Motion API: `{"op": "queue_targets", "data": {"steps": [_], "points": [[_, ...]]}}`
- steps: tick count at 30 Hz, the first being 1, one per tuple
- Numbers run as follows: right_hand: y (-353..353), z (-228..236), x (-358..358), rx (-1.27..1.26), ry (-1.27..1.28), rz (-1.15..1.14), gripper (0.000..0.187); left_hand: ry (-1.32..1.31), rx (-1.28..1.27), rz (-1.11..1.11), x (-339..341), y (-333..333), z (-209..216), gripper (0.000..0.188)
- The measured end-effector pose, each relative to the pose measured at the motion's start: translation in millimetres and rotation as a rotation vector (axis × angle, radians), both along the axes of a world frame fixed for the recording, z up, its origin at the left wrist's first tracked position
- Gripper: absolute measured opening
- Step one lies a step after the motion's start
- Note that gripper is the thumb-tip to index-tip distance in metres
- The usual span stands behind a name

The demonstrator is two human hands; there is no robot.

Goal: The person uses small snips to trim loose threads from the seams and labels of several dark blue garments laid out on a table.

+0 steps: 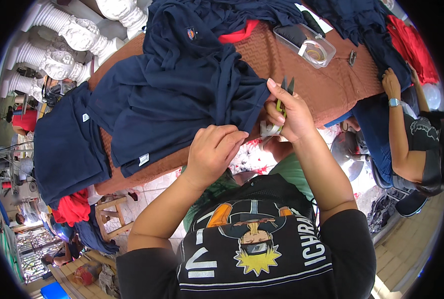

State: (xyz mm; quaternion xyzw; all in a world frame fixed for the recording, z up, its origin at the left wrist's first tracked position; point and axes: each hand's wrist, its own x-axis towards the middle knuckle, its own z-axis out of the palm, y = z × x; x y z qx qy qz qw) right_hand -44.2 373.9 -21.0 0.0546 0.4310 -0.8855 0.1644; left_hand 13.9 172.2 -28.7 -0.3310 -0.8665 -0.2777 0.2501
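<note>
A navy blue shirt lies spread over the table in front of me, with a small badge on its far part and a white label near its front edge. My left hand rests at its near edge, fingers curled in and pinching the cloth. In my right hand is a pair of thread snips with yellow-green handles, its dark blades pointing away from me. The thumb and forefinger of that hand also pinch the shirt's right edge. A bit of white material hangs below the right fingers.
Folded navy garments are stacked at the left. A clear plastic box with a tape roll stands on the brown-covered table. At the right, another person's hand holds navy cloth near red fabric. White ornate columns stand far left.
</note>
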Motion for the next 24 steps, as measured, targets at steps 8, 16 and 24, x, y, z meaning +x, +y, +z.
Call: {"op": "queue_targets", "data": {"steps": [8, 16, 24], "points": [[6.8, -3.4, 1.0, 0.265, 0.087, 0.046, 0.026, -0.25, 0.446, 0.106, -88.2, 10.7, 65.7, 0.031], [19.7, 10.8, -2.1, 0.476, 0.335, 0.102, 0.025, -0.099, 0.211, 0.518, -177.1, 4.0, 72.3, 0.039], [116.0, 30.1, -98.6, 1.453, 0.74, -0.077, 0.026, -0.689, 0.652, -0.137, -46.2, -3.5, 105.5, 0.022]]}}
